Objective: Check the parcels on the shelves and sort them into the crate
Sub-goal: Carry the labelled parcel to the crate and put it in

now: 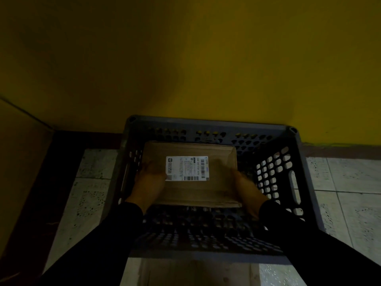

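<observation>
Head view showed both hands holding a parcel (pixel 198 174) inside the crate (pixel 292 162): the left hand (pixel 147 182) gripped its left edge, the right hand (pixel 245 186) its right edge. The label (pixel 187 168) (white, barcoded) faced up. The crate stood on floor tiles (pixel 350 182) beside a yellow wall (pixel 185 58).

Both arms reach forward and down in dark sleeves, wrists bare. The left hand (pixel 147 183) and the right hand (pixel 246 187) face each other, well apart, each clasping one side of a cardboard parcel (pixel 191 195), fingers curled over its top edge.
</observation>
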`<state>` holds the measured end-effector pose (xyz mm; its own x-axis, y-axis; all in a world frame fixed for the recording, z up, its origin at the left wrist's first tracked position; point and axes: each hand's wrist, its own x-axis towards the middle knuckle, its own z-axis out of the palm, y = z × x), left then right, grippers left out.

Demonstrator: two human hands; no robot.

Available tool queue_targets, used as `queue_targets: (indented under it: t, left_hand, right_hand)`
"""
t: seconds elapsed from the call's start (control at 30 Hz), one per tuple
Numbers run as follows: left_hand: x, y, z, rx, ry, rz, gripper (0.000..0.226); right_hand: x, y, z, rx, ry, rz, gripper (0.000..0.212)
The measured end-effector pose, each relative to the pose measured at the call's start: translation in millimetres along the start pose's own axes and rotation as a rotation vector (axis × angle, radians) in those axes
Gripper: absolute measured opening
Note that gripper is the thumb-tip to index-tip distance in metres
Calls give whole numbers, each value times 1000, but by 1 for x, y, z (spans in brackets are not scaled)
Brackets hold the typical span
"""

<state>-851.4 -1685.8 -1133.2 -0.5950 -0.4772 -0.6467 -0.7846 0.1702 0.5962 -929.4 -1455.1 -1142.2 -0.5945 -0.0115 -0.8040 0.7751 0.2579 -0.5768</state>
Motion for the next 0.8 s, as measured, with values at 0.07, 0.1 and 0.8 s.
queue_targets:
  t: [0.07, 0.1, 0.8]
  left_hand:
    - [-9, 11, -4, -40, -7, -38, 48]
    - [-15, 18, -7, -50, -10, -56, 38]
    - [-419, 384, -211, -300, 60, 311, 54]
  right_hand:
    - [11, 9, -10, -39, 25, -50, 82]
    - [35, 26, -22, -48, 21, -86, 99]
    - [-436, -325, -148, -420, -143, -562, 63]
